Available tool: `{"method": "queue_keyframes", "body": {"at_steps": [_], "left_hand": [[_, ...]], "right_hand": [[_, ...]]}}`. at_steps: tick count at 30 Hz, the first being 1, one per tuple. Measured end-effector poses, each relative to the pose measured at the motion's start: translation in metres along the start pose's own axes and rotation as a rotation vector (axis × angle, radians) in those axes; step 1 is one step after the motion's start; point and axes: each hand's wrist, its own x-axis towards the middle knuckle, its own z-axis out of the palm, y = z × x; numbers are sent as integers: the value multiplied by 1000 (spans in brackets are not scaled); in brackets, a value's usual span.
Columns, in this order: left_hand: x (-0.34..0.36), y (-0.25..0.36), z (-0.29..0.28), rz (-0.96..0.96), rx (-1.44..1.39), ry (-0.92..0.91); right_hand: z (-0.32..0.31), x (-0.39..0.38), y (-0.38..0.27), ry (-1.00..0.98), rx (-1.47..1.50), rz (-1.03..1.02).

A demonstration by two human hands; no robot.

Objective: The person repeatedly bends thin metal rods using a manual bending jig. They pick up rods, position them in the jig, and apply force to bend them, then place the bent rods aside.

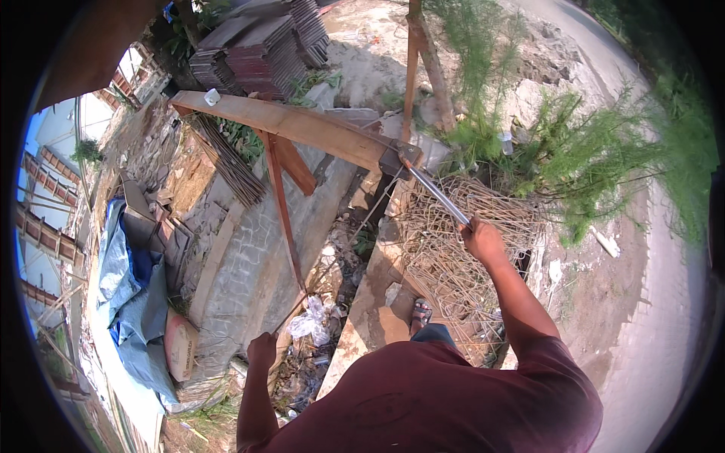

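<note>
My right hand [483,240] is closed round the near end of a silver metal bar [438,195]. The bar's far end meets a dark metal block [393,160] at the right end of a wooden plank [294,127]. Lower left, my left hand [262,350] is closed on a thin metal rod [290,313]. The rod slants up and right toward the block, partly lost against the rubble. Beneath my right arm lies a heap of bent, rusty metal rods [461,257]. Beyond the plank's left part, a bundle of straight thin rods [226,162] rests on the ground.
Wooden legs [281,208] brace the plank, which carries a small white cup [211,97]. Stacked roof tiles [253,53] stand behind. A blue tarp [136,294] and a sack [181,346] lie at left. Feathery green branches [581,162] hang at right; a plastic bag [310,322] lies near my left hand.
</note>
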Motion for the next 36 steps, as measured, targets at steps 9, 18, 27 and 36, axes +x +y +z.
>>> {"method": "queue_keyframes", "body": {"at_steps": [9, 18, 27, 36], "left_hand": [[19, -17, -6, 11, 103, 15], [109, -45, -59, 176, 260, -84], [135, 80, -45, 306, -372, -520], [158, 219, -20, 581, -385, -198]], "right_hand": [[2, 0, 36, -769, 1213, 293], [34, -47, -46, -600, 1445, 530], [18, -41, -31, -640, 1436, 523], [27, -30, -10, -306, 774, 202]]}}
